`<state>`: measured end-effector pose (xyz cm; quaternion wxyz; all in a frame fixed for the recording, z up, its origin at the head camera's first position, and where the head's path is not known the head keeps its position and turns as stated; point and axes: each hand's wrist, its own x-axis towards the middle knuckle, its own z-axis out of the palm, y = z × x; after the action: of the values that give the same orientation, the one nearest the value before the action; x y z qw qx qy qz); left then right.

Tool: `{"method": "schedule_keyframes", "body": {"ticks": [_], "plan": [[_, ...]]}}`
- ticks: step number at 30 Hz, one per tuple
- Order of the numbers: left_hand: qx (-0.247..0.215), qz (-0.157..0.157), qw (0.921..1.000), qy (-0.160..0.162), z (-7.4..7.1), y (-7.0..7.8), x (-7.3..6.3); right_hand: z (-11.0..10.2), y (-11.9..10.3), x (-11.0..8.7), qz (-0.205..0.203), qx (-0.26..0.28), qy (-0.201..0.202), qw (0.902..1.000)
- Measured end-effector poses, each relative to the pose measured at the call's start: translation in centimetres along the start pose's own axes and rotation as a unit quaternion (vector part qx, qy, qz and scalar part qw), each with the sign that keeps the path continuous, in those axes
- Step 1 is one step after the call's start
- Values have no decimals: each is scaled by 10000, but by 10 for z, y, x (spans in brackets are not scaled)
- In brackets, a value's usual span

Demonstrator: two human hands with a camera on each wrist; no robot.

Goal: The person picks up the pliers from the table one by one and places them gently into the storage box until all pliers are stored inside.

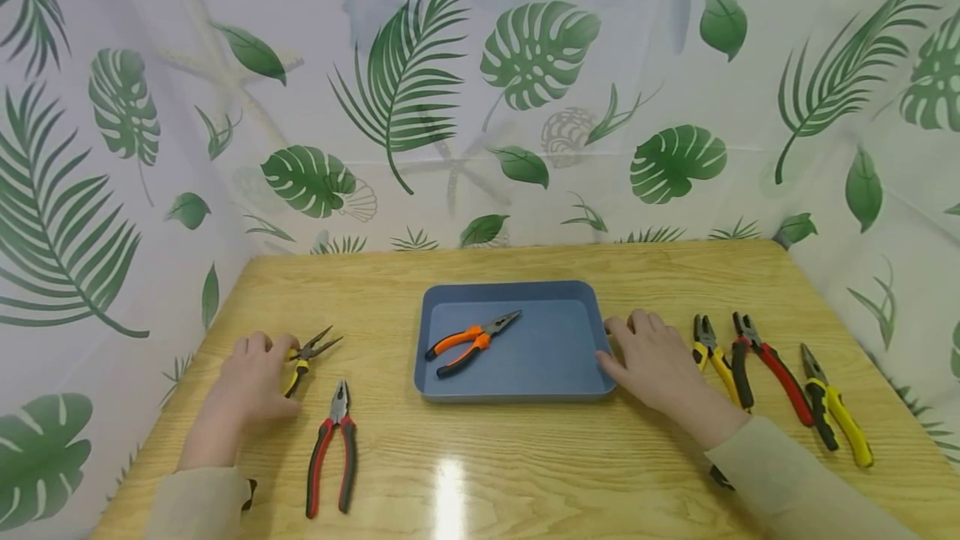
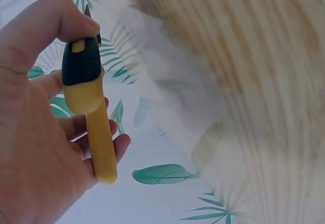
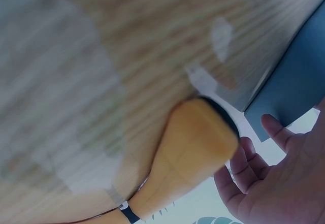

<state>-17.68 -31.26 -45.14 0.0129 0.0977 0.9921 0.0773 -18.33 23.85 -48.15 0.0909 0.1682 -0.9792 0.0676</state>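
My left hand (image 1: pixel 251 377) grips yellow-and-black needle-nose pliers (image 1: pixel 302 369) at the table's left side, their slim jaws apart and pointing away to the right. In the left wrist view the thumb presses on the black part of one yellow handle (image 2: pixel 96 142), with the fingers behind. My right hand (image 1: pixel 660 365) is at the right rim of a blue tray (image 1: pixel 517 397), its fingers loosely bent and one fingertip at the tray wall (image 3: pixel 289 97). Inside the tray lie orange-and-black needle-nose pliers (image 1: pixel 472 344).
Red-and-black pliers (image 1: pixel 331 440) lie just right of my left hand. Beside my right forearm lie yellow pliers (image 1: pixel 722 365), red-and-black pliers (image 1: pixel 780 373) and yellow-and-black needle-nose pliers (image 1: pixel 836 411). A leaf-patterned cloth (image 1: pixel 450 107) hangs behind the wooden table (image 1: pixel 405 465).
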Motion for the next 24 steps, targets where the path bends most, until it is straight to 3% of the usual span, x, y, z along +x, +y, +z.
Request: {"method": "schedule_keyframes", "body": {"ticks": [10,17,24], "plan": [[-31,95,9999,72,-4,4,-3,-2,-1,0,2,-65,-22,10000],[26,306,9991,290,-11,11,-3,-1,0,0,-11,-62,46,10000],[64,362,9991,218,-20,23,-1,1,1,0,2,-51,42,10000]]}}
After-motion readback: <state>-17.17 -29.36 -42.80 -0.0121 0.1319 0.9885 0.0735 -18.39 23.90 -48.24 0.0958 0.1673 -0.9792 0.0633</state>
